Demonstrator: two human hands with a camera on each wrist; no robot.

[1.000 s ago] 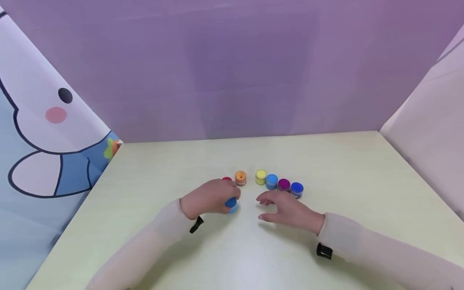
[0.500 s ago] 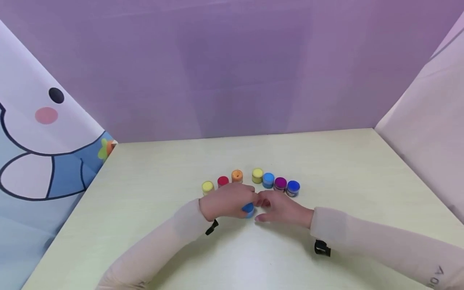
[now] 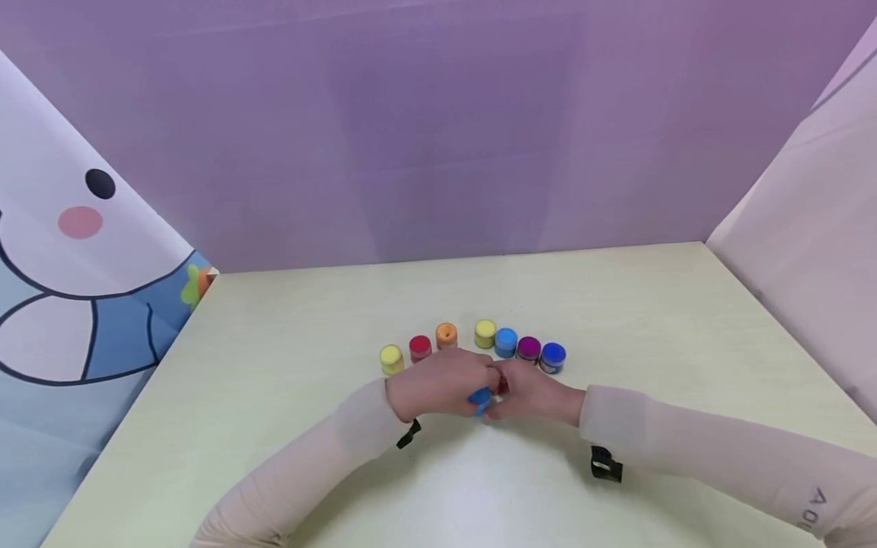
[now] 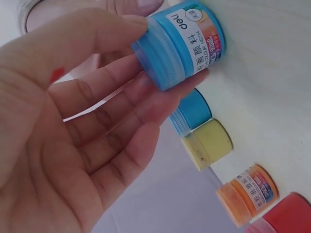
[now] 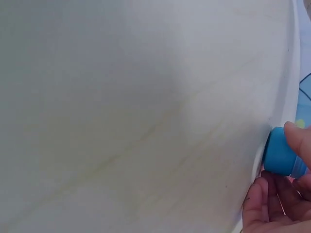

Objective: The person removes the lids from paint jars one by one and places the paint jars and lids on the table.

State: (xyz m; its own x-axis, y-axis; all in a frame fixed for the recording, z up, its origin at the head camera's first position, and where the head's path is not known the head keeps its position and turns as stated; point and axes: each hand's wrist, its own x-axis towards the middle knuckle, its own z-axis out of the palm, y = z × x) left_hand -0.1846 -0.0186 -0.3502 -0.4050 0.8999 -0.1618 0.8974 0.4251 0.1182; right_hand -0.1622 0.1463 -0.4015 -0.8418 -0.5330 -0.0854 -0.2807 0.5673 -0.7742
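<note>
My left hand [image 3: 438, 384] pinches a blue paint jar [image 4: 194, 39] near its clear-edged lid, thumb on one side and fingertips on the other. A white printed label on the jar faces the left wrist camera. My right hand [image 3: 537, 394] meets the left one at this jar. In the right wrist view its thumb lies over the jar's side, and its curled fingers [image 5: 257, 204] sit just below. Both hands cover much of the jar in the head view, where only a blue patch shows between them.
Behind the hands, an arc of small paint jars stands on the pale table [image 3: 617, 304]: yellow [image 3: 391, 359], red [image 3: 420, 348], orange [image 3: 446, 335], another yellow [image 3: 485, 333], light blue [image 3: 505, 342], purple [image 3: 528, 349] and dark blue [image 3: 552, 358]. A purple backdrop [image 3: 466, 152] rises behind.
My left hand has moved right with the blue paint jar until it meets the right hand, uncovering the left yellow and red jars. The right hand's fingers have drawn in around the jar.
</note>
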